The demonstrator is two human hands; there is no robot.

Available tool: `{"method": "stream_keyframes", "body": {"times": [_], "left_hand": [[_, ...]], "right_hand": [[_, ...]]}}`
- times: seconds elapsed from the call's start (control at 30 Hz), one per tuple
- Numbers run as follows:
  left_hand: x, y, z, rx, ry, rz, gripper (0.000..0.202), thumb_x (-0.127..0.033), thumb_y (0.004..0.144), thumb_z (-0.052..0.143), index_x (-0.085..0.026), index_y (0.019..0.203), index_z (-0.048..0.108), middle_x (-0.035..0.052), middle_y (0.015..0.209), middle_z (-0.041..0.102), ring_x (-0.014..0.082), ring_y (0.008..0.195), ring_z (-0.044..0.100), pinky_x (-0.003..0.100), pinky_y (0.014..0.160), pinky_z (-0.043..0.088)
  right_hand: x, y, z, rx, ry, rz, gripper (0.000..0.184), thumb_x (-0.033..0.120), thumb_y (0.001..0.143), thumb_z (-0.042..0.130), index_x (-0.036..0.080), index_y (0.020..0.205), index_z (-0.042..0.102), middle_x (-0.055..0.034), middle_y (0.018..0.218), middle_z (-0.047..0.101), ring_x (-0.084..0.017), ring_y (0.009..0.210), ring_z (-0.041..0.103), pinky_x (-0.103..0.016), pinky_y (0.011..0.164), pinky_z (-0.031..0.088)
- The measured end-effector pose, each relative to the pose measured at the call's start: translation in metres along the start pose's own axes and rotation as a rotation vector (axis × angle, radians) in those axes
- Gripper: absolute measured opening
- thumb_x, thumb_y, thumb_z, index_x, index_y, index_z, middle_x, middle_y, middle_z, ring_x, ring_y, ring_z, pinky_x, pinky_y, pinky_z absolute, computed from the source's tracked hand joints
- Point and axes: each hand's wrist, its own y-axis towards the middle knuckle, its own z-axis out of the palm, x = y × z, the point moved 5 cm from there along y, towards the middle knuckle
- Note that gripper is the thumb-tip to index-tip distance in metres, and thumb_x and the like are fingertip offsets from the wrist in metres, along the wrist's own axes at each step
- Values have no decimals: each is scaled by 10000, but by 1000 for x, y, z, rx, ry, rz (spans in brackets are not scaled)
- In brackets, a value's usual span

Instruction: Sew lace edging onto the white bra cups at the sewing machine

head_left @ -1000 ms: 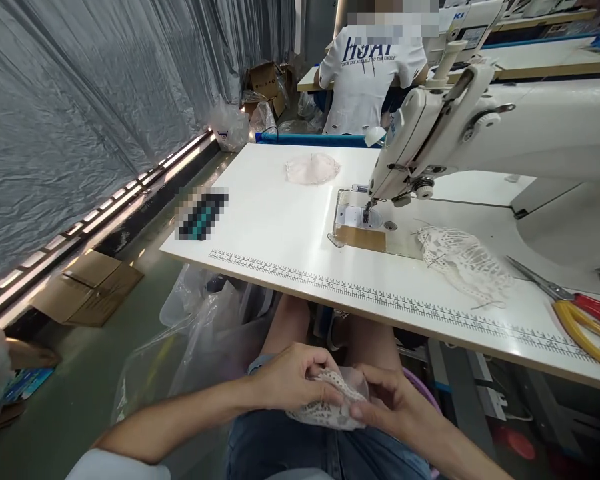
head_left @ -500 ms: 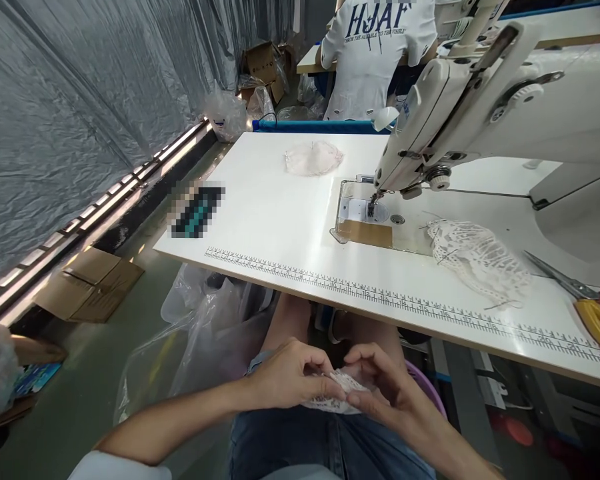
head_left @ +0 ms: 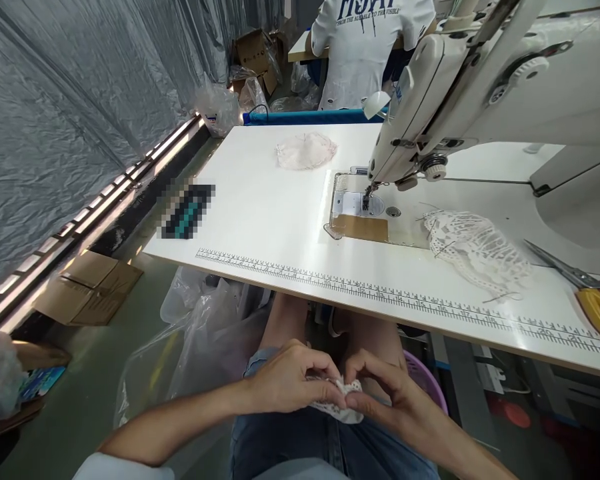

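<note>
Just above the person's blue denim shorts [head_left: 280, 443], two bare hands hold a small, bunched-up piece of white lace cloth [head_left: 349, 412]. The left hand [head_left: 293, 380] has its fingers closed on one side of the lace, with the thumb on top. The right hand [head_left: 393, 393] has its fingers curled, and the thumb and first finger pinch the other side, their tips almost together. I see both hands in front of the long white tabletop [head_left: 250, 213], lower than its edge.

On the tabletop, a big white sewing machine [head_left: 480, 87] stands to the right. A flat, round, pale pink, see-through cloth [head_left: 307, 151] lies near the far edge. Another white lace piece [head_left: 475, 250] lies right of the needle, near metal scissors with red and yellow handles [head_left: 583, 280]. Black ruler marks [head_left: 395, 295] run along the near edge.
</note>
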Motion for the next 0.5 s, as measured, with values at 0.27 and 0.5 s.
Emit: {"method": "stream_keyframes", "body": {"times": [0.27, 0.5], "left_hand": [[-3, 1, -3, 3, 1, -33, 257, -386, 745, 684, -137, 805, 710, -2, 662, 654, 101, 591, 540, 172, 552, 355], [-5, 1, -5, -53, 29, -113, 275, -404, 743, 683, -152, 851, 698, -18, 603, 623, 95, 557, 514, 174, 530, 327]], "right_hand": [[-5, 1, -6, -39, 118, 8, 226, 395, 879, 570, 206, 769, 515, 22, 742, 515, -128, 687, 476, -216, 610, 375], [-10, -2, -7, -161, -57, -12, 252, 401, 917, 503, 206, 758, 508, 24, 699, 520, -117, 631, 478, -208, 526, 327]]}}
